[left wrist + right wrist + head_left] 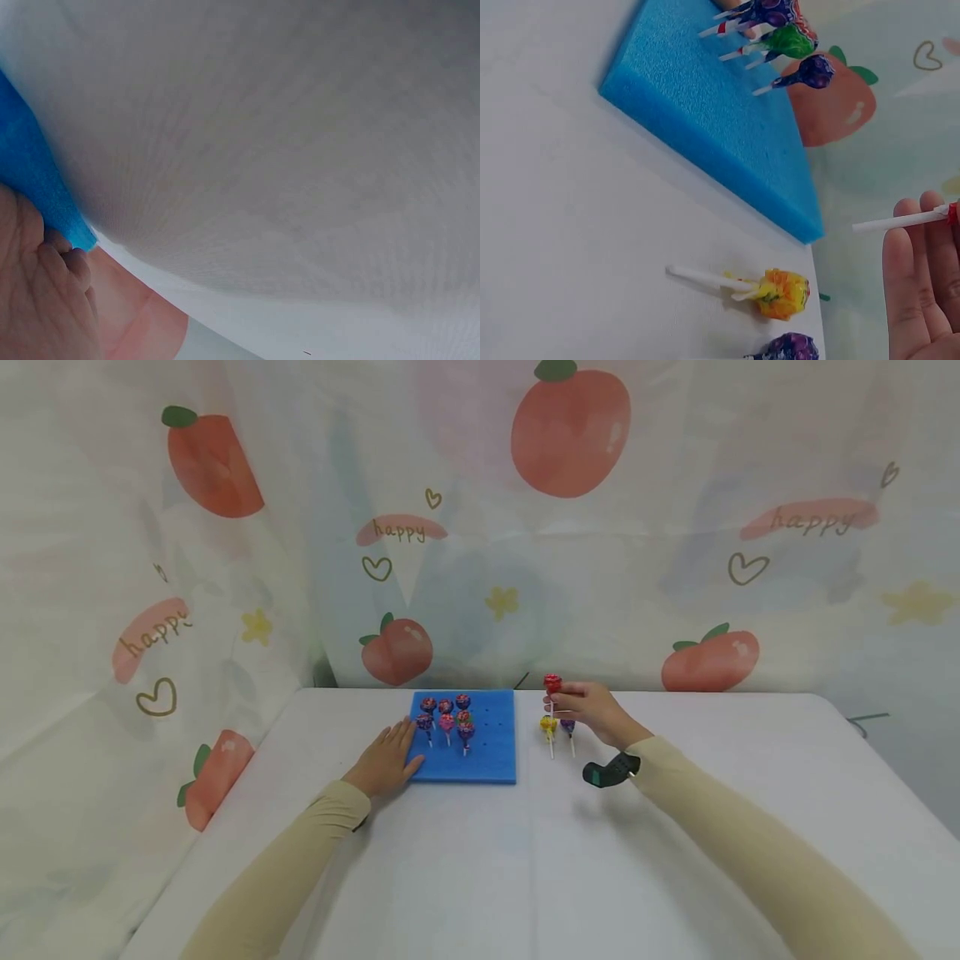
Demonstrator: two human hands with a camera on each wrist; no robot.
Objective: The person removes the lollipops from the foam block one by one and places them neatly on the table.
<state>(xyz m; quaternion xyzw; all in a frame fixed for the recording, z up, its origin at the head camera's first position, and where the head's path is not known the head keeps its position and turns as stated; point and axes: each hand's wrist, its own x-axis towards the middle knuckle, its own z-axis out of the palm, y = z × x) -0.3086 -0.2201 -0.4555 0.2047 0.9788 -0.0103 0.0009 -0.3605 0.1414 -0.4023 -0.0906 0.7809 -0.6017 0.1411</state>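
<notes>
My right hand (594, 713) pinches a red-wrapped lollipop (552, 682) by its stick, head up, above the table to the right of a blue foam board (493, 762). In the right wrist view its white stick (892, 223) juts out past my fingertips. On the table below lie a yellow lollipop (784, 294) and a purple lollipop (791, 348). My left hand (384, 762) rests against the board's left edge, fingers extended. Several wrapped lollipops stand upright in the board's left and middle part, among them a pink one (447, 722) and a green one (791, 43).
Small holes (486, 723) show in the right part of the board. A white table (465, 868) spreads around it. Behind and to the left hangs a pale curtain (465, 452) printed with peaches. A dark wrist camera (611, 771) hangs under my right wrist.
</notes>
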